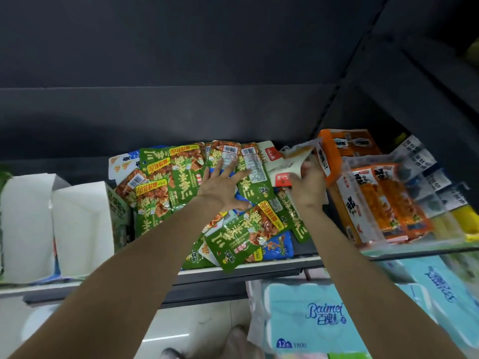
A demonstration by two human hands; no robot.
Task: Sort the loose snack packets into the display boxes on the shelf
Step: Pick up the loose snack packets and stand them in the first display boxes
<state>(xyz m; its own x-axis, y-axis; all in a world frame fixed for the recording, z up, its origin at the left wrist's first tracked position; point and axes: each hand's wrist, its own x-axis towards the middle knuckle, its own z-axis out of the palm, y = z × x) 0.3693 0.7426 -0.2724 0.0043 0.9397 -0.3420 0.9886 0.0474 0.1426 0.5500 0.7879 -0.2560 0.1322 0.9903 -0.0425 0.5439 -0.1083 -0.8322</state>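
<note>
A heap of loose green snack packets point(181, 182) covers the middle of the dark shelf, with a few blue packets point(278, 246) mixed in. My left hand point(224, 186) lies flat on the heap with fingers spread. My right hand point(308, 183) grips a white and orange packet point(298, 158), tilted up just left of the orange display box point(334, 149). More orange packets point(383, 200) lie in a clear tray to the right. A white and red packet point(281, 177) lies under my right hand.
Two open white display boxes point(80, 221) stand at the left of the shelf. The shelf's front edge point(233, 270) runs below the heap. Blue tissue packs point(311, 317) sit on the level below, at lower right. A dark shelf board hangs overhead.
</note>
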